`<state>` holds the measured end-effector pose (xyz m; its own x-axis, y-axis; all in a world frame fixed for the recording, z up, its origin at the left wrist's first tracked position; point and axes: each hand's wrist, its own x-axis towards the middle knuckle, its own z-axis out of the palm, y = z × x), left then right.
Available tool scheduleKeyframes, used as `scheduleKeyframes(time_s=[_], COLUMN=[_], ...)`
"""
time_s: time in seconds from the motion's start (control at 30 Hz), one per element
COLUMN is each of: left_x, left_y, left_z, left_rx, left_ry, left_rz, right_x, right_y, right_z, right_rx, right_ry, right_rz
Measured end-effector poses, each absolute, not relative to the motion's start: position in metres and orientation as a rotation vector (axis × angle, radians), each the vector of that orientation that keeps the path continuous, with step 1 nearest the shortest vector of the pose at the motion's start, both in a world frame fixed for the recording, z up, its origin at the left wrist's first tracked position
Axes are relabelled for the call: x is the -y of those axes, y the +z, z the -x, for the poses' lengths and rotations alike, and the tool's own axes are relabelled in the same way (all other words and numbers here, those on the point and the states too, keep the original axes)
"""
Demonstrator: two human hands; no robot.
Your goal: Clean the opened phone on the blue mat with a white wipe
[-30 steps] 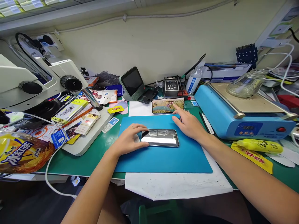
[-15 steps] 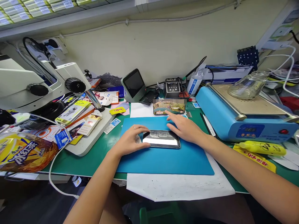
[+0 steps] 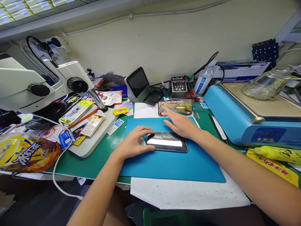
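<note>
Left hand half-curled, thumb and fingers clasping left end of dark-screened phone flat on blue mat on green tabletop, right hand open, gripping nothing, index finger at left part of propped lit-screen phone, contact unclear, blue machine farther right.

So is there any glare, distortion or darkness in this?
Head view: bright white glare across the phone on the mat; head view: the blue machine seems stretched toward the right edge; head view: the floor at lower left looks dark.
</note>
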<state>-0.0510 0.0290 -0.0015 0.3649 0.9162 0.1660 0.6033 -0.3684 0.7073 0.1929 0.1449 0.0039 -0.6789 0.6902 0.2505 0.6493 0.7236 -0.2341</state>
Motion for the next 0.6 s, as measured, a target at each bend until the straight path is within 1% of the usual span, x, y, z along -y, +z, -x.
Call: scheduleKeyframes(time_s=[0.23, 0.4, 0.5, 0.6], left_x=[-0.029, -0.028, -0.028, -0.028], left_y=[-0.001, -0.002, -0.003, -0.003], left_z=[0.051, 0.052, 0.051, 0.051], left_rx=[-1.316, -1.323, -1.332, -1.336], left_ry=[0.746, 0.729, 0.730, 0.733], left_rz=[-2.093, -2.099, -2.094, -2.100], right_x=[-0.132, -0.123, -0.124, -0.127], right_y=[0.009, 0.012, 0.014, 0.014], right_z=[-0.221, -0.250, -0.255, -0.255], right_rx=[2.576, 2.432, 2.322, 2.267], right_ry=[0.146, 0.082, 0.114, 0.178], right_rz=[1.076, 1.333, 1.487, 1.543])
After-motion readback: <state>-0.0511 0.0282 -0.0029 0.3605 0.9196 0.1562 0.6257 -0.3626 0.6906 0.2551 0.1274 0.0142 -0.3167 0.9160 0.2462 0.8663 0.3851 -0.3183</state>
